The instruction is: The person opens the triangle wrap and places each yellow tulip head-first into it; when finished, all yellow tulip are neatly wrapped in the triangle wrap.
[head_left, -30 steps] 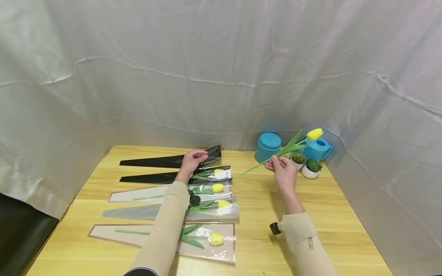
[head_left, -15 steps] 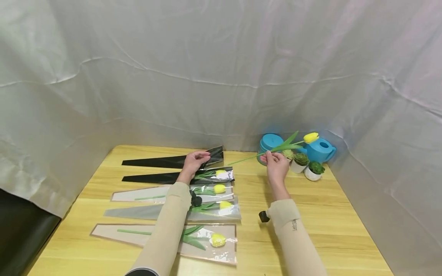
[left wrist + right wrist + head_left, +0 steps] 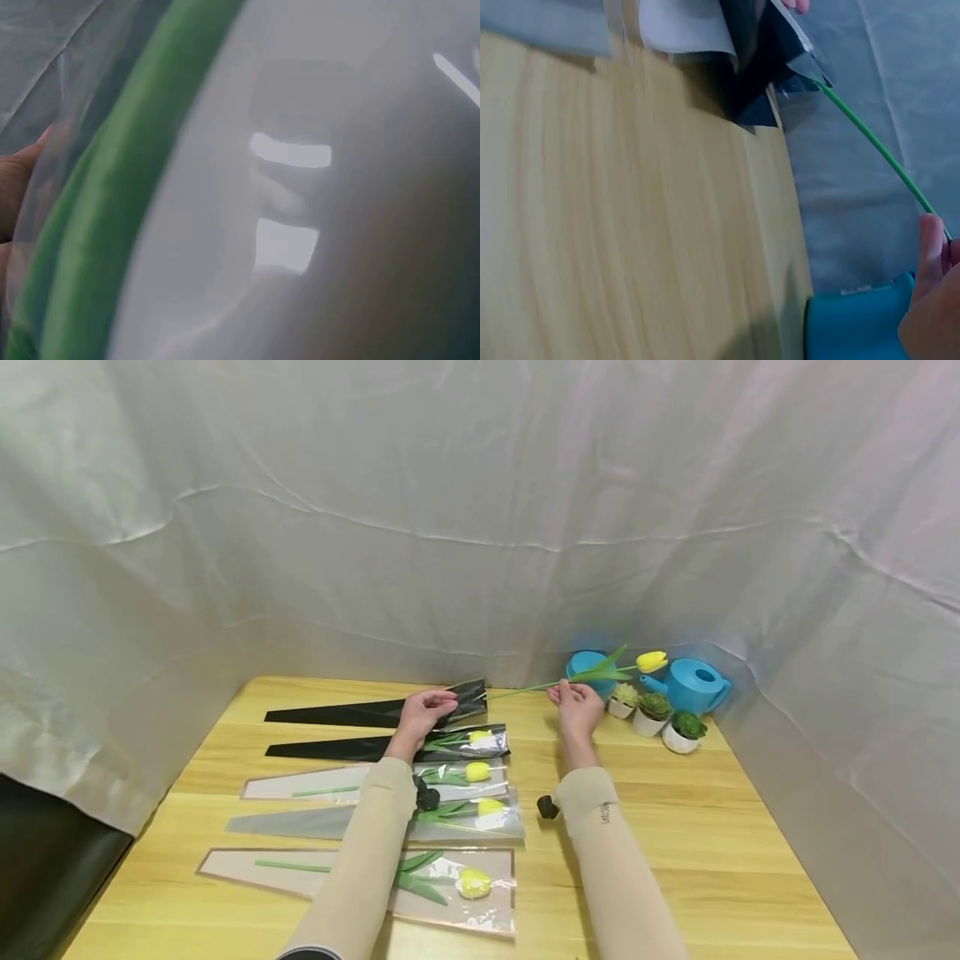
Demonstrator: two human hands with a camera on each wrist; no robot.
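My right hand (image 3: pixel 577 714) pinches the green stem of a yellow artificial tulip (image 3: pixel 651 662), whose bloom points right and stem points left. In the right wrist view, the stem (image 3: pixel 877 146) reaches the mouth of a black flower sleeve (image 3: pixel 776 56) with a clear front. My left hand (image 3: pixel 423 714) pinches that sleeve near its wide end and lifts the end off the table; the narrow tail (image 3: pixel 322 713) lies flat. Clear film and a green leaf (image 3: pixel 142 150) of a wrapped tulip fill the left wrist view closely.
Below lie several sleeves holding yellow tulips: one black (image 3: pixel 322 749), one grey (image 3: pixel 292 822), and two pale ones, including the front sleeve (image 3: pixel 285 870). At back right stand a blue canister (image 3: pixel 585 662), a blue watering can (image 3: pixel 693 687) and three potted succulents (image 3: pixel 652 710). Grey fabric (image 3: pixel 480 593) hangs behind.
My right hand has moved left with the tulip, bringing the stem's end to the black sleeve's mouth. My left hand has stayed at the sleeve.
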